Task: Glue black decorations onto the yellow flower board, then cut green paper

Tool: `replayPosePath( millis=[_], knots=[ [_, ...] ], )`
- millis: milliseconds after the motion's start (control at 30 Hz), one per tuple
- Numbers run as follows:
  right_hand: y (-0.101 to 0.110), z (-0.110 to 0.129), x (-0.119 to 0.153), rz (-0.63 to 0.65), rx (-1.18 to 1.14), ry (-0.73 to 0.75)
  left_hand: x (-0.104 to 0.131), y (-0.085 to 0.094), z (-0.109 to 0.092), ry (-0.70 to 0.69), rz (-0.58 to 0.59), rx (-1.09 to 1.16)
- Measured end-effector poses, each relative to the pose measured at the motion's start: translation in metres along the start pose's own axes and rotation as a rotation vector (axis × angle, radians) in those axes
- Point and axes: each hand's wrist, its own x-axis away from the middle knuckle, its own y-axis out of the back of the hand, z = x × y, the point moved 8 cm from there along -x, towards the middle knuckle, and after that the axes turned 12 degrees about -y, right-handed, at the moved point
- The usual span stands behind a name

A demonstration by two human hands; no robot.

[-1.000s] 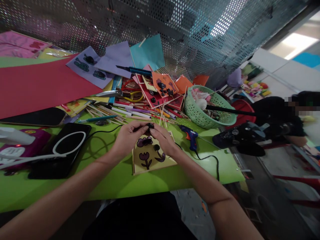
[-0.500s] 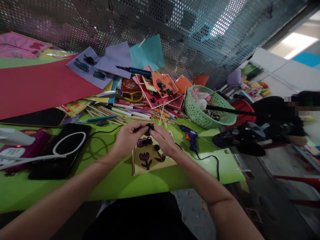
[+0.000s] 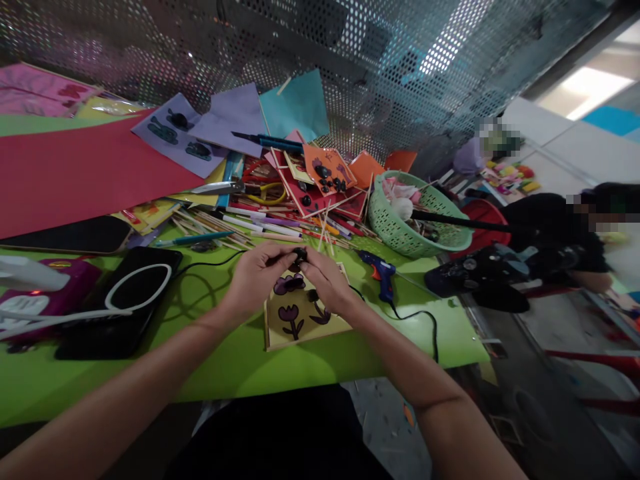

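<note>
The left hand and the right hand are drawn together, fingers curled, thumbs and fingertips closed in a narrow pinch on a small black piece. Clock positions are read from this piece, 12 o'clock pointing away from the wearer. The fingers cover part of the piece; its exact shape, facing and long axis cannot be determined. At 6 o'clock, the yellow flower panel lies on the green surface. The hands mask its far portion, and contact between piece and panel cannot be confirmed. The panel's near edge is slightly skewed, the right end farther from the wearer than the left. The tulip drawing on it has its stem toward 6 o'clock and its bloom toward 12 o'clock. A dark disc on the panel sits against the outline of the right hand. At 3 o'clock, a blue glue gun rests with its nozzle toward 10 o'clock. At 9 o'clock lies a black flat device; beyond it, a magenta unit is cut off by the frame. Markers are heaped at 11 o'clock. A green basket stands between 2 and 3 o'clock. Farthest, at 12 o'clock, is a perforated metal sheet.
</note>
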Motion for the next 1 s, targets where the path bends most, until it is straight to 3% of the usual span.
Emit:
replayPosePath(
  millis=[233, 467, 700, 1000],
  knots=[
    [0.001, 0.003, -0.001, -0.037, 0.045, 0.0, -0.001, 0.003, -0.007, -0.067, -0.021, -0.123],
    [-0.002, -0.003, -0.002, 0.015, -0.096, 0.016, -0.001, -0.004, 0.003, 0.08, 0.008, 0.122],
    [-0.004, -0.007, -0.003, 0.018, -0.211, 0.001, -0.001, 0.0, -0.004, 0.013, -0.014, 0.032],
    [-0.003, -0.01, 0.0, 0.042, -0.295, -0.036, 0.0, -0.005, 0.0, 0.1, -0.011, 0.152]
  ],
)
